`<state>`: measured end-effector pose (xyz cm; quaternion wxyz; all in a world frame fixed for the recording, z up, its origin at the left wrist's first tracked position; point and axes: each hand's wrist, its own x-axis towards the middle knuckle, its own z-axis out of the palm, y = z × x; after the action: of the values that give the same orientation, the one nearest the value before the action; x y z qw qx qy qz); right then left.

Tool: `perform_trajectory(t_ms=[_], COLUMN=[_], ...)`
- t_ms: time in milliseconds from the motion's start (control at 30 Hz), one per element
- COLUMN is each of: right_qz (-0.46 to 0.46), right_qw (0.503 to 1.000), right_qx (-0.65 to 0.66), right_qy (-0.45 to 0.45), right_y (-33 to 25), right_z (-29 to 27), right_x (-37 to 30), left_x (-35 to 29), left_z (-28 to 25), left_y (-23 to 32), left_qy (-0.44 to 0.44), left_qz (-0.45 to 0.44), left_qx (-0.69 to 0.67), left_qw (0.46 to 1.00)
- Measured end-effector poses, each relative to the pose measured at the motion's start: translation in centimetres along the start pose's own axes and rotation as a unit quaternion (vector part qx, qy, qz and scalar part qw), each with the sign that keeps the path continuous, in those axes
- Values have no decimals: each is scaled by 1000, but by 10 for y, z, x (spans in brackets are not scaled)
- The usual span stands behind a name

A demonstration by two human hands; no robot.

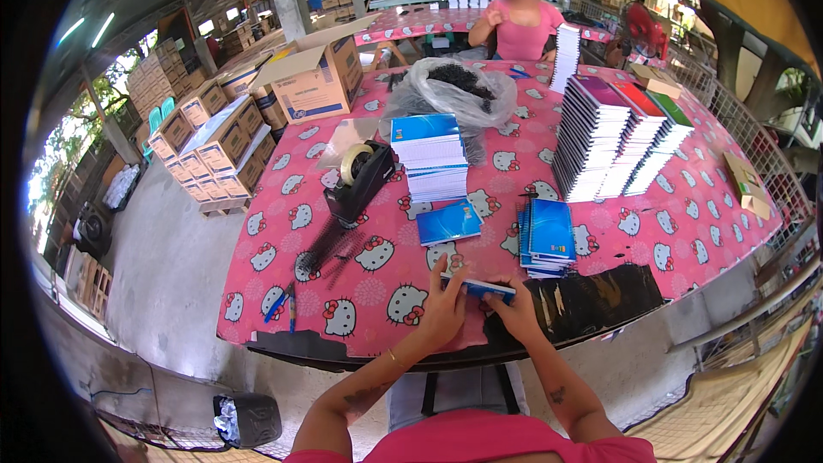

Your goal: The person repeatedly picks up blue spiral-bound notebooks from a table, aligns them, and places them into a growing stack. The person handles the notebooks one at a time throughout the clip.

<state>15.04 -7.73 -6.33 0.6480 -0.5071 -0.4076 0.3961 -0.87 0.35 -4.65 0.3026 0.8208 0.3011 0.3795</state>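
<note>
At the near edge of the table, my left hand (444,309) and my right hand (514,310) both grip a small blue notebook (489,289), tilted so that mostly its edge shows. Just beyond them lies a blue-covered pad (450,223), in front of a tall stack of blue-topped pads (429,157). To the right of it, a short pile of blue spiral notebooks (549,233) rests with black coils along its left side. Loose black binding coils (330,249) lie to the left, below a black tape dispenser (364,184).
Tall stacks of spiral notebooks (591,141) stand at the right. A clear plastic bag (420,90) of black coils and an open carton (313,81) sit at the back. Pens (291,309) lie near the front left. A person in pink (527,30) is across the table.
</note>
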Motion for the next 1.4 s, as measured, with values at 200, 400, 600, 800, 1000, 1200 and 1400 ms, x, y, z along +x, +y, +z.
perform_trajectory(t_ms=[200, 400, 600, 800, 1000, 1200, 1400], right_qz=[16, -2, 12, 23, 51, 49, 44], right_qw=[999, 998, 997, 996, 995, 995, 996], right_qx=[-32, -61, -66, -56, -58, -48, -52], right_qy=[-31, -8, -40, -67, -69, -71, -64], right_y=[-7, -11, -12, -6, -8, -5, -1], right_z=[-10, -12, -5, -3, -2, -2, -3], right_x=[0, -3, 5, 5, 8, 9, 10], left_x=[2, 21, 24, 20, 18, 29, 33], left_z=[-19, -125, -135, -138, -138, -138, -135], left_y=[-5, -99, -121, -135, -122, -107, -90], left_qy=[-18, 128, 148, 186, 137, 181, 108], left_qz=[34, -82, -34, 41, 8, -205, -362], left_qx=[-49, 405, 489, 450, 440, 62, -202], left_qw=[998, 902, 859, 873, 887, 960, 904])
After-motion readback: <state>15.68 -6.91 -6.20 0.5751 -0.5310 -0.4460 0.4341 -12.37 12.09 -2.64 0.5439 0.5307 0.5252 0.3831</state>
